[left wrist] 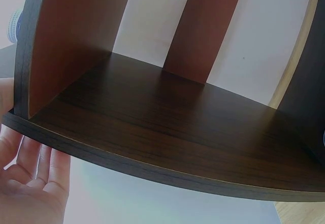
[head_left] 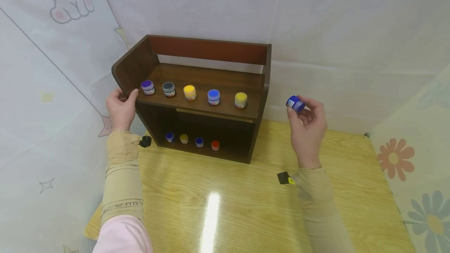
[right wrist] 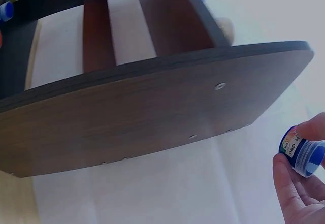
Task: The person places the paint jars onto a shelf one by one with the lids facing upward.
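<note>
My left hand [head_left: 121,108] grips the left side panel of a dark brown two-tier wooden shelf [head_left: 197,108]. Its thumb lies at the upper board's front edge and the fingers are on the panel's outer side, as the left wrist view also shows. To the right of the shelf, my right hand [head_left: 308,122] pinches a dark blue paint jar [head_left: 295,104] between thumb and fingers, tilted in the air. A row of capped jars stands on the upper board: purple [head_left: 148,88], dark grey [head_left: 169,89], orange-yellow [head_left: 190,93], blue [head_left: 213,97] and yellow [head_left: 240,100].
On the lower board stand several more jars, among them a yellow one [head_left: 184,139] and a red one [head_left: 215,145]. The shelf rests on a yellow wood-grain table [head_left: 175,190]. White sheeting [head_left: 334,30] hangs behind and at both sides.
</note>
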`<state>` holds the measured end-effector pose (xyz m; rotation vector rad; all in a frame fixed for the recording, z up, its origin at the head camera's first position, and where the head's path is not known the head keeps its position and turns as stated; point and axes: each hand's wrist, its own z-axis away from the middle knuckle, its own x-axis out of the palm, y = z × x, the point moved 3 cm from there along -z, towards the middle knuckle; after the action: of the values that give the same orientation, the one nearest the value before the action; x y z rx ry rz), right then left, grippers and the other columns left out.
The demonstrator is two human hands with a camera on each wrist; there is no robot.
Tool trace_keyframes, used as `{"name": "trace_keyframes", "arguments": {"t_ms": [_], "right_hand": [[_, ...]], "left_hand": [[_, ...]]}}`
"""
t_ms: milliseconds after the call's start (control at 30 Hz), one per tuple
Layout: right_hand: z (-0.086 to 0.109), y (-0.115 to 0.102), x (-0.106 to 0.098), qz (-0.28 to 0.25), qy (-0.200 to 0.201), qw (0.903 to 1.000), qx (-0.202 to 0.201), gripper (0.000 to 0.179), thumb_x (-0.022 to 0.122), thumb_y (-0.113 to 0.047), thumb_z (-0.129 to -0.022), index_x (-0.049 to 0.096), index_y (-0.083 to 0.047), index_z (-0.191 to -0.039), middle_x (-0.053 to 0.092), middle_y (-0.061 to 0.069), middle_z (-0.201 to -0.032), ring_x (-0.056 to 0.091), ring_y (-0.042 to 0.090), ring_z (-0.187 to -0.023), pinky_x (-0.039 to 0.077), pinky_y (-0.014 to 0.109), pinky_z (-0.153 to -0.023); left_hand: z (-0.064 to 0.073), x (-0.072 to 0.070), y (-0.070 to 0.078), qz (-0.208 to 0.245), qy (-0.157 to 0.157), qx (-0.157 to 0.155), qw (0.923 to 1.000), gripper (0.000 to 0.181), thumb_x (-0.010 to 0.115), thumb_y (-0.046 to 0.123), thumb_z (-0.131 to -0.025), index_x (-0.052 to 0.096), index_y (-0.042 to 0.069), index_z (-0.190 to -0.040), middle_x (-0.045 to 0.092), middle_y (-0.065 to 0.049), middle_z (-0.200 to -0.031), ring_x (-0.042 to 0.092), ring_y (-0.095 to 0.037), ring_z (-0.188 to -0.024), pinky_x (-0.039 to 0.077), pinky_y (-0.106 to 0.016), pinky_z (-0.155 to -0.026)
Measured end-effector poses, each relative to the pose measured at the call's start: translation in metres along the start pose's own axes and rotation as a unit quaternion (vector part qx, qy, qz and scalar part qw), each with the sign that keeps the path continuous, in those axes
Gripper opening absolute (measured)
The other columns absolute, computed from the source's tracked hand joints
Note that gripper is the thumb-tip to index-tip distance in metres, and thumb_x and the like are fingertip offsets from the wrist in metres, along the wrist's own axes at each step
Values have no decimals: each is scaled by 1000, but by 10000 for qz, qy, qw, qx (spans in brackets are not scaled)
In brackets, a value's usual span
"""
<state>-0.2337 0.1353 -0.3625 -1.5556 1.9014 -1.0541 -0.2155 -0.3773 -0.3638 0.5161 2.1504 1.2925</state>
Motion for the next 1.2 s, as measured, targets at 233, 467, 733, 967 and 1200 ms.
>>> {"name": "trace_keyframes", "arguments": {"t_ms": [233, 467, 733, 967, 1200], "right_hand": [[-1, -19, 0, -279, 14, 9994, -220, 35, 72, 9, -88, 63, 3, -122, 61, 15, -124, 64, 27, -96, 54, 27, -86], [-1, -29, -1, -517, 109, 9980, -344, 37, 73, 13, -84, 63, 8, -119, 62, 18, -121, 64, 27, -94, 55, 27, -85], [5, -41, 3, -776, 4, 9958, -494, 35, 72, 16, -84, 60, 15, -117, 63, 22, -119, 66, 28, -94, 55, 29, -86], [11, -62, 9, -572, -241, 9954, -730, 34, 70, 17, -85, 62, 15, -117, 65, 24, -117, 66, 28, -98, 54, 30, -88], [16, -61, 15, -571, -555, 9928, -890, 40, 72, 20, -82, 62, 13, -120, 67, 23, -119, 65, 30, -101, 54, 31, -89]], "left_hand": [[0, 1, 0, 53, 93, 104, 9999, 30, 73, 31, -95, 66, 3, -101, 56, 10, -85, 54, -5, -80, 45, -20, -72], [-1, 0, -2, -48, 77, 23, 10000, 33, 73, 34, -95, 67, 3, -104, 57, 9, -87, 54, -5, -80, 45, -20, -72], [0, 0, -1, -74, 96, 33, 9999, 33, 73, 33, -95, 67, 2, -104, 57, 10, -85, 55, -4, -78, 45, -19, -71], [-1, 1, -1, 100, 199, 238, 9995, 29, 74, 28, -94, 67, 0, -100, 56, 12, -80, 54, -4, -75, 45, -19, -70], [0, 1, 0, 26, 154, 176, 9997, 32, 73, 31, -95, 66, 0, -102, 56, 10, -83, 54, -5, -77, 45, -20, -71]]}}
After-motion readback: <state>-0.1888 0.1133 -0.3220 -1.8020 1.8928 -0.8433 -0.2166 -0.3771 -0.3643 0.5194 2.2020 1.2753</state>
